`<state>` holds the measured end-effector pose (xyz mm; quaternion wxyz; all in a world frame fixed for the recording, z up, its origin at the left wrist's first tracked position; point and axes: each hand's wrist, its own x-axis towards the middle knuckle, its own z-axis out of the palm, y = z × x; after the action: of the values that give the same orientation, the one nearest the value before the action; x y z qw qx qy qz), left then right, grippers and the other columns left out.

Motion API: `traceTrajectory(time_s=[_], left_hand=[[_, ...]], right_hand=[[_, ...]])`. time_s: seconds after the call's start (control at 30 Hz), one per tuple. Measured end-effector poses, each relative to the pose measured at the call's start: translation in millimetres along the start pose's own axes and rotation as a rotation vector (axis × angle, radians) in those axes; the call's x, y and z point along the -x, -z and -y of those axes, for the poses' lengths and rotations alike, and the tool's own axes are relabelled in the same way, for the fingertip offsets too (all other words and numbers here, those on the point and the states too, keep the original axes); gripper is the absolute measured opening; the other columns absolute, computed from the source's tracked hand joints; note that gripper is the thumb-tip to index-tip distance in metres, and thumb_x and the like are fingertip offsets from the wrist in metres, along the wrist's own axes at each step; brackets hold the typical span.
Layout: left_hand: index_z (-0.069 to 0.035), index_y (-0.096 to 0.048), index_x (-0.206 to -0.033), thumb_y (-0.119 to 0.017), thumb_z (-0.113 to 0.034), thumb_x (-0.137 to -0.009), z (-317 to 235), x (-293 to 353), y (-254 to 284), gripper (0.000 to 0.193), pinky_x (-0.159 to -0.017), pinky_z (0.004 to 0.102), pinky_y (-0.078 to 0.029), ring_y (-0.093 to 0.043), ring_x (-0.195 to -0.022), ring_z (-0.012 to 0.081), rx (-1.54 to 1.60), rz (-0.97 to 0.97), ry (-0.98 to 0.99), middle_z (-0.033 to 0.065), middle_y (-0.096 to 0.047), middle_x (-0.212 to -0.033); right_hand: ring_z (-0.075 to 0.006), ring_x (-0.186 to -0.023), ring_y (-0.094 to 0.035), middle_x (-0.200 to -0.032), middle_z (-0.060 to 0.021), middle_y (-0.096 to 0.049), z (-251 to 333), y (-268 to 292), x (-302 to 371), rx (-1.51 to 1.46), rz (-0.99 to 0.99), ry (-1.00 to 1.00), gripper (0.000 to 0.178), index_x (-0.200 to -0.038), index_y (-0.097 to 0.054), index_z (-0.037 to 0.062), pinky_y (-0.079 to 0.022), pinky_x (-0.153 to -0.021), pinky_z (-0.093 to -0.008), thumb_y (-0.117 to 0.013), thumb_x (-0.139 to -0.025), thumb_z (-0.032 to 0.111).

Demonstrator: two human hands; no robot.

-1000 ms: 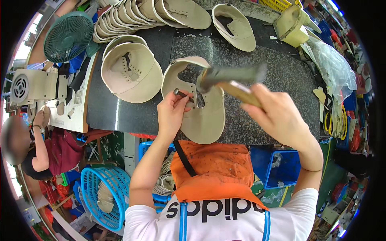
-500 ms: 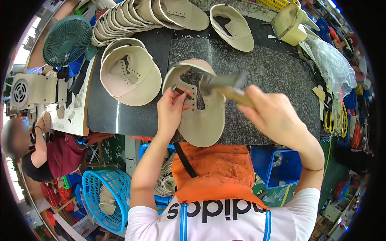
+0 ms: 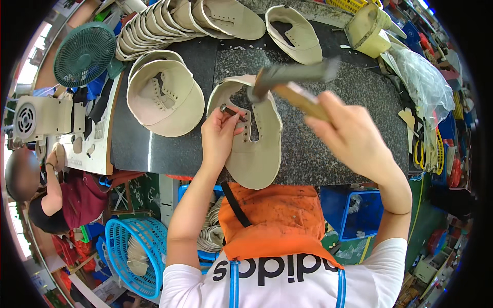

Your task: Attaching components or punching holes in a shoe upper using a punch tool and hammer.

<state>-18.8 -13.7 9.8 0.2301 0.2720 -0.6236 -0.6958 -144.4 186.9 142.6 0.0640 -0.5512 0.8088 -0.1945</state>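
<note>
A beige shoe upper (image 3: 254, 163) lies flat on the dark work surface in front of me, its toe toward me and eyelet holes along the opening. My left hand (image 3: 217, 137) rests on its left side, fingers pinched around a short metal punch (image 3: 224, 108). The punch leans over the left eyelet row; its lower tip is partly hidden by the fingers. My right hand (image 3: 354, 134) grips the wooden handle of a hammer (image 3: 300, 98). The hammer's dark head, blurred at its far end, hangs above the upper, right of the punch and apart from it.
Stacked shoe uppers (image 3: 169, 110) sit to the left, with a long row of uppers (image 3: 159, 23) behind. Another upper (image 3: 295, 36) and a yellowish container (image 3: 367, 31) stand at the back. A green fan (image 3: 84, 54) and a co-worker (image 3: 77, 200) are at left. Blue basket (image 3: 136, 251) below.
The hammer has moved up and slightly right in the view, away from me. The shoe upper has shifted slightly left, while the left hand keeps its pinch on the punch.
</note>
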Motion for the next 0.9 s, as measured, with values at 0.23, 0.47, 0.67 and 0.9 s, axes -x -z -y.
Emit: traceTrajectory(time_s=[0.23,0.47,0.67,0.9], left_hand=[[-0.001,-0.061,-0.091,-0.051,0.0,-0.091,0,6,-9,0.01,-0.067,0.02,-0.052,-0.062,-0.077,0.0086,-0.546,0.055,-0.3,0.0037,-0.066,-0.09],[-0.002,-0.061,-0.095,-0.05,-0.001,-0.092,4,-9,-5,0.011,-0.067,0.0206,-0.052,-0.062,-0.087,0.0084,0.022,0.001,-0.015,0.004,-0.066,-0.094],[-0.001,-0.062,-0.098,-0.056,0.0,-0.089,4,-5,-13,0.011,-0.066,0.02,-0.052,-0.061,-0.077,0.0068,-0.21,-0.023,-0.092,0.0052,-0.068,-0.091],[-0.003,-0.062,-0.093,-0.061,-0.004,-0.083,5,-3,-8,0.01,-0.061,0.0332,-0.049,-0.064,-0.067,0.0276,-0.769,-0.114,-0.444,0.0155,-0.065,-0.078]], right_hand=[[-0.0293,-0.05,-0.053,-0.06,-0.0152,-0.05,1,-3,-7,-0.254,-0.242,-0.013,0.019,-0.092,-0.047,0.0007,-0.042,-0.048,-0.0383,-0.056,-0.088,0.017],[-0.0372,-0.053,-0.057,-0.058,-0.0165,-0.055,3,7,-9,-0.093,-0.073,-0.035,0.024,-0.087,-0.042,0.002,-0.044,-0.049,-0.0442,-0.057,-0.089,0.021],[-0.0169,-0.047,-0.047,-0.058,-0.009,-0.046,25,37,-13,-0.336,-0.485,0.041,0.018,-0.096,-0.053,0.0001,-0.036,-0.045,-0.0289,-0.054,-0.09,0.017],[-0.038,-0.056,-0.06,-0.059,-0.0162,-0.058,-1,-20,-13,0.056,0.055,0.029,0.024,-0.087,-0.044,0.001,-0.047,-0.05,-0.0462,-0.056,-0.089,0.022]])
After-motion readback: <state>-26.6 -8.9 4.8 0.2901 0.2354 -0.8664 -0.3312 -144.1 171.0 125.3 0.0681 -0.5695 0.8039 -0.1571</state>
